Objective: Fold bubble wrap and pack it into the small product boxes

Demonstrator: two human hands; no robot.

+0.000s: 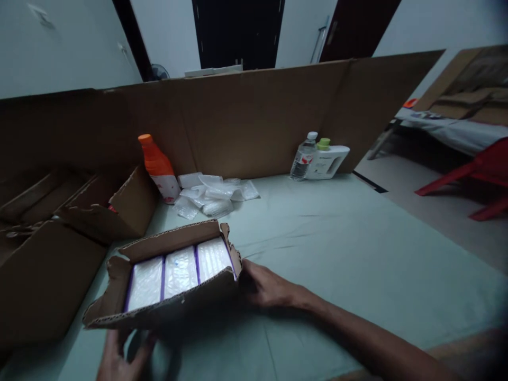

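A shallow open cardboard box [174,241] with torn edges is tilted just over the green tabletop, between my two hands. Inside it, three white packs [180,272] with purple edges lie side by side under clear plastic film. My right hand [264,286] grips the box's right end, its fingers partly hidden behind the cardboard. At the near left, my left hand [125,360] holds the box from below its front wall; the fingertips are blurred and partly covered.
Larger cardboard boxes [43,280] stand at the left. An orange-capped bottle [159,169] is beside a pile of bubble-wrap pouches [212,193]. A clear water bottle [304,157] and a white jug [327,163] stand against the cardboard partition [246,124]. A red chair [472,172] is at the right.
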